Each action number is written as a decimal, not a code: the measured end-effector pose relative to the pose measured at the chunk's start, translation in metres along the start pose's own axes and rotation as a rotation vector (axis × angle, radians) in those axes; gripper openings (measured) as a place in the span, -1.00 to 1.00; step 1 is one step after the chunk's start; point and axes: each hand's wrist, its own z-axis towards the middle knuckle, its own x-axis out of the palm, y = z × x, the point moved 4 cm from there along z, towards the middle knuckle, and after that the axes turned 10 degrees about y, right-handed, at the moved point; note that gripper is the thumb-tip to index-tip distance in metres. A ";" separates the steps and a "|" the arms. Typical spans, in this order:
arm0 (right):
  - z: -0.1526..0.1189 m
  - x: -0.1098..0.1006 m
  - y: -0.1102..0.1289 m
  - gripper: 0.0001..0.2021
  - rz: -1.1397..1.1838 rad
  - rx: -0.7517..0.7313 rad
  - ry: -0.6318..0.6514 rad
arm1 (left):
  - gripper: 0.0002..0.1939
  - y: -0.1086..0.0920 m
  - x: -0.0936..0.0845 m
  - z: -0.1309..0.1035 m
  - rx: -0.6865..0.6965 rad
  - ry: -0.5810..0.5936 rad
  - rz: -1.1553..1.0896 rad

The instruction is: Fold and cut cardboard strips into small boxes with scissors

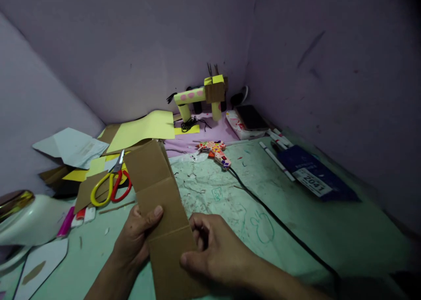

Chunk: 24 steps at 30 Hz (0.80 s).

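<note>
A long brown cardboard strip [164, 208] with crosswise creases is held up before me, tilted away at its top. My left hand [136, 232] grips its left edge, thumb on the front face and the other fingers hidden behind. On the right edge, lower down, my right hand [217, 247] pinches the strip, with the thumb on the front and curled fingers at the side. Scissors [112, 186] with one yellow and one red handle lie left of the strip. Beyond it, a patterned glue gun [215, 152] rests on the green table cover [226, 203].
At the back stands a yellow paper-and-cardboard animal figure [197, 96]. Yellow paper sheets [144, 129] and cardboard scraps lie back left. A phone [251, 117] sits on a white case, near a dark blue packet [315, 173]. The black cord [276, 216] crosses the right side.
</note>
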 end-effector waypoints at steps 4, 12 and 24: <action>-0.004 0.002 0.002 -0.82 0.014 -0.005 0.023 | -0.29 0.000 0.000 -0.002 -0.007 -0.002 0.017; -0.006 -0.024 0.019 -0.70 -0.077 -0.155 -0.193 | -0.31 0.000 0.002 -0.004 -0.027 -0.007 0.047; -0.003 -0.044 0.038 -0.63 -0.219 -0.332 -0.439 | -0.35 0.003 0.003 -0.004 -0.057 0.041 0.014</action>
